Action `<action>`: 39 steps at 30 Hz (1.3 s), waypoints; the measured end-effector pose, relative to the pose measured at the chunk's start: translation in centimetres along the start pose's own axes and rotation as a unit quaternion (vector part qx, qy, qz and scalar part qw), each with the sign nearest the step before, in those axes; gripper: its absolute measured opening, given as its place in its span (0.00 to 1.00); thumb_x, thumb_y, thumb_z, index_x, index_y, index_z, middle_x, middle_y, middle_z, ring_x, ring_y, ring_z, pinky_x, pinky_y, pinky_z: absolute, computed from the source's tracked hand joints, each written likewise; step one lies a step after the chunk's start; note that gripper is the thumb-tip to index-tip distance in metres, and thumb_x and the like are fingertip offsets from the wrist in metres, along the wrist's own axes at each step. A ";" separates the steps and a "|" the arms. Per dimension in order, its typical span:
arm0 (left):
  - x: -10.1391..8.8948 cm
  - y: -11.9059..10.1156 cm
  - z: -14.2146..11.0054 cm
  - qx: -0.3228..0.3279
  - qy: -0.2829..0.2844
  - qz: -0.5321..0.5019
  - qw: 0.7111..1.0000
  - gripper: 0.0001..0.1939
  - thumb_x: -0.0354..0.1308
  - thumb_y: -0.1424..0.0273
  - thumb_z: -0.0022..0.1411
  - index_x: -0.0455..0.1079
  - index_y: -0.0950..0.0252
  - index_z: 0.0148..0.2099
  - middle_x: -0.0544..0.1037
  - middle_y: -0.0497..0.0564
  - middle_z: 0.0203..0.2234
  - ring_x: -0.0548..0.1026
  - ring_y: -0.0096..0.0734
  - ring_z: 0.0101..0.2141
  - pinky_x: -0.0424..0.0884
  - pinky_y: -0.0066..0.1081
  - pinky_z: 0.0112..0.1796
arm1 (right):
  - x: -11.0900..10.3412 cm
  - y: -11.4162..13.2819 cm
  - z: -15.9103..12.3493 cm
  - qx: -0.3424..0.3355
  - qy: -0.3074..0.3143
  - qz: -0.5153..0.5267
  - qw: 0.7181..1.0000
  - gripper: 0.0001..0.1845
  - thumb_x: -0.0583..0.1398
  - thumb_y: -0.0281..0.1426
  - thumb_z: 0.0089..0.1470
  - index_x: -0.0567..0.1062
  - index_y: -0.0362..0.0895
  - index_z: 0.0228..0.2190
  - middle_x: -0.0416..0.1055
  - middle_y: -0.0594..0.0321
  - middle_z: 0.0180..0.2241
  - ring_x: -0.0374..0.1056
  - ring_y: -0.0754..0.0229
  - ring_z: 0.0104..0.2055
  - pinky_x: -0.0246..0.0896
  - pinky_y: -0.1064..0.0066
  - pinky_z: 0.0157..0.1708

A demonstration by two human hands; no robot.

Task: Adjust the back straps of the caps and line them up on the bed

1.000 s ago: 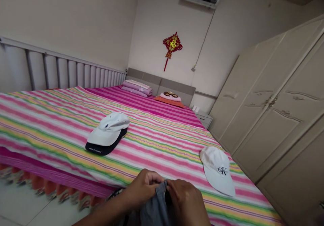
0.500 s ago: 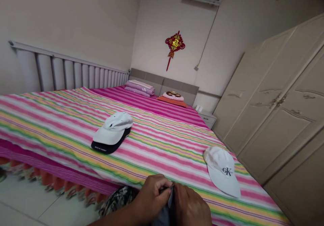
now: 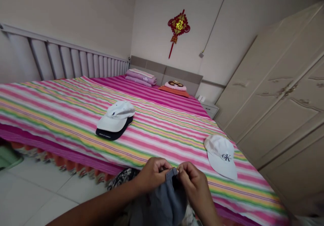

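At the near edge of the bed I hold a grey-blue cap (image 3: 168, 202), its rounded cloth crown hanging below my fingers. My left hand (image 3: 154, 174) is closed, pinching the cap's edge by a short strap-like band. On the other side of that band, my right hand (image 3: 194, 182) pinches the edge between thumb and fingers. A white cap with a "CK" mark (image 3: 222, 156) lies on the bed to the right of my hands. Farther left, another white cap (image 3: 115, 118) rests on top of a dark navy cap (image 3: 115, 134).
A striped sheet (image 3: 162, 135) covers the bed. Folded purple bedding (image 3: 140, 77) and an orange-pink pile (image 3: 174, 87) lie by the headboard (image 3: 182, 77). Wardrobes (image 3: 283, 104) stand along the right, a white railing (image 3: 76, 60) along the left. A green object (image 3: 8, 157) sits on the tiled floor.
My hands have drawn slightly apart and turned, with more of the grey-blue cap and its band now showing. The view has tilted downward. The caps on the bed lie as before.
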State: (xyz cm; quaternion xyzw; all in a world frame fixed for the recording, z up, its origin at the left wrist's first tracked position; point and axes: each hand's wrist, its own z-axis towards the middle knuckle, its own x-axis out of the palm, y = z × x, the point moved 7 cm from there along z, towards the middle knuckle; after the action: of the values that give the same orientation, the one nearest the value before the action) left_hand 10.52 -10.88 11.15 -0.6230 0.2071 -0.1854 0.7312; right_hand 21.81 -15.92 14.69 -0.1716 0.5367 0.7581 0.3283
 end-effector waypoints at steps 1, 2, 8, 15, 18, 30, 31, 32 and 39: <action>-0.1 0.1 0.0 -0.010 0.001 -0.018 1.000 0.09 0.57 0.67 0.47 0.70 0.70 0.27 0.68 0.46 0.18 0.61 0.23 0.21 0.57 0.23 0.23 | -0.3 0.4 -0.1 -0.022 -0.014 -0.015 1.000 0.08 0.51 0.32 0.53 0.67 0.43 0.27 0.64 0.66 0.20 0.60 0.64 0.20 0.56 0.75 0.20; -0.1 0.2 0.0 -0.018 0.002 -0.033 0.999 0.09 0.58 0.67 0.46 0.70 0.70 0.27 0.68 0.46 0.18 0.61 0.22 0.21 0.57 0.23 0.24 | -0.5 1.0 -0.2 -0.056 -0.023 -0.039 0.997 0.08 0.51 0.31 0.54 0.68 0.43 0.33 0.67 0.63 0.24 0.63 0.63 0.23 0.58 0.74 0.22; -0.4 0.1 0.2 -0.034 0.002 -0.054 0.998 0.10 0.60 0.66 0.43 0.68 0.70 0.24 0.67 0.45 0.17 0.61 0.22 0.21 0.56 0.23 0.23 | 0.8 3.4 -1.4 -0.230 0.021 -0.193 0.954 0.16 0.49 0.23 0.54 0.68 0.41 0.43 0.71 0.56 0.30 0.68 0.59 0.31 0.65 0.70 0.29; -0.4 1.4 0.5 -0.075 0.006 -0.073 0.995 0.11 0.58 0.65 0.44 0.67 0.70 0.24 0.64 0.44 0.16 0.58 0.19 0.19 0.54 0.23 0.22 | 1.5 4.0 -2.9 -0.340 -0.053 -0.345 0.873 0.21 0.46 0.18 0.50 0.64 0.36 0.46 0.72 0.49 0.34 0.69 0.55 0.33 0.67 0.67 0.31; -0.4 1.5 0.4 -0.090 0.013 -0.071 0.993 0.11 0.57 0.65 0.44 0.66 0.70 0.23 0.63 0.42 0.15 0.56 0.18 0.18 0.51 0.23 0.21 | 1.6 3.8 -2.4 -0.317 -0.055 -0.327 0.889 0.18 0.47 0.18 0.48 0.67 0.37 0.41 0.71 0.51 0.30 0.68 0.56 0.31 0.65 0.67 0.30; -0.3 1.2 0.5 -0.079 0.029 -0.060 0.995 0.07 0.53 0.68 0.45 0.65 0.69 0.25 0.63 0.43 0.17 0.55 0.19 0.19 0.50 0.23 0.21 | 0.3 1.4 -0.6 -0.107 -0.012 -0.033 0.994 0.15 0.49 0.28 0.55 0.67 0.42 0.43 0.71 0.59 0.30 0.68 0.62 0.29 0.63 0.72 0.27; -0.3 1.2 0.5 -0.074 0.031 -0.055 0.995 0.07 0.52 0.69 0.45 0.64 0.69 0.24 0.62 0.42 0.16 0.55 0.19 0.19 0.50 0.23 0.21 | 0.3 2.1 -0.8 -0.153 0.000 -0.066 0.986 0.17 0.50 0.26 0.54 0.65 0.43 0.46 0.71 0.57 0.33 0.68 0.61 0.32 0.63 0.72 0.29; -0.2 1.1 0.5 -0.066 0.035 -0.048 0.996 0.06 0.52 0.70 0.45 0.64 0.69 0.23 0.60 0.42 0.15 0.54 0.18 0.18 0.49 0.23 0.21 | 0.5 2.7 -1.0 -0.193 0.015 -0.095 0.977 0.18 0.50 0.25 0.53 0.65 0.43 0.47 0.70 0.56 0.34 0.68 0.60 0.34 0.64 0.71 0.31; -0.3 1.1 0.6 -0.071 0.032 -0.042 0.996 0.07 0.53 0.69 0.45 0.66 0.69 0.25 0.61 0.42 0.16 0.55 0.19 0.19 0.51 0.23 0.22 | 0.7 3.6 -1.1 -0.248 0.016 -0.221 0.943 0.13 0.49 0.22 0.53 0.69 0.40 0.39 0.72 0.56 0.29 0.69 0.59 0.30 0.63 0.70 0.27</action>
State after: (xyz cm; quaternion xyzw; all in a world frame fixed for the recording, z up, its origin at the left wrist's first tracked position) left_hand 10.60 -10.03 10.19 -0.6756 0.2163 -0.2207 0.6693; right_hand 18.72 -17.48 16.36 -0.3735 0.2858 0.7728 0.4262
